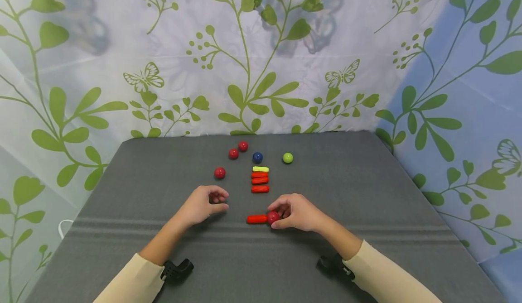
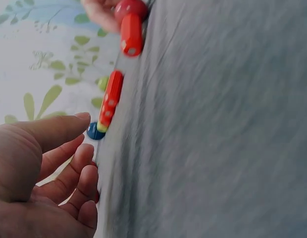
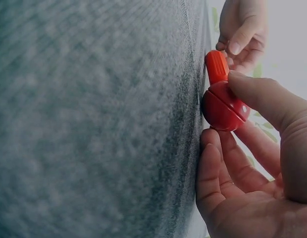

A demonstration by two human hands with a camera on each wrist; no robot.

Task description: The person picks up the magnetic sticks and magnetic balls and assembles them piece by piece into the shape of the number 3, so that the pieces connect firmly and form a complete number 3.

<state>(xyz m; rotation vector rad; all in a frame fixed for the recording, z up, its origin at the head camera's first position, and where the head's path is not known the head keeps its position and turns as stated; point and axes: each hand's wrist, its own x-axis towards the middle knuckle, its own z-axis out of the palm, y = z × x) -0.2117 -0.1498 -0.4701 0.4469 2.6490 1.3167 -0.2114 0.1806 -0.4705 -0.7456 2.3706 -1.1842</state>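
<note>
My right hand (image 1: 299,212) pinches a glossy dark red ball (image 1: 273,218) between thumb and fingers, low at the table. In the right wrist view the ball (image 3: 225,106) has a groove around it. A ribbed orange-red stick (image 1: 256,219) meets the ball end to end and points left. My left hand (image 1: 200,206), fingers loosely bent, holds nothing and hovers left of the stick. Beyond the hands lie three orange-red sticks (image 1: 259,181) in a column, with a yellow stick (image 1: 260,169) behind them.
Near the left hand sits a red ball (image 1: 219,173). Farther back are two more red balls (image 1: 234,153), a blue ball (image 1: 258,157) and a green ball (image 1: 287,158). A grey cloth covers the table (image 1: 134,194); a leaf-patterned curtain (image 1: 183,81) hangs behind it.
</note>
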